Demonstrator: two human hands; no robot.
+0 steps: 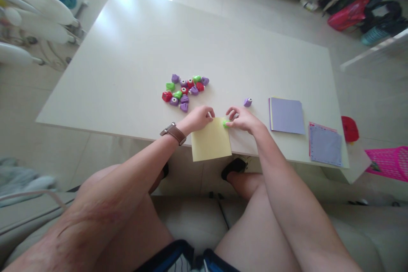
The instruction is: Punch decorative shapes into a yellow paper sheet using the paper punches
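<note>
A yellow sheet of paper (211, 141) lies at the table's near edge, its lower part sticking out past it. My left hand (200, 118), with a brown-strapped watch on the wrist, pinches the sheet's far edge. At the sheet's far right corner my right hand (239, 119) grips a small green craft punch (226, 124), mostly covered by the fingers. One purple craft punch (247, 102) lies just beyond my right hand. Past my left hand is a loose cluster of red, green and purple craft punches (184, 90).
On the right of the white table (127, 68) sits a stack of paper with a purple sheet on top (287, 115). Beside it is another stack with notched edges (325, 144). A pink basket (389, 163) stands beyond the table's right end. My legs are below the near edge.
</note>
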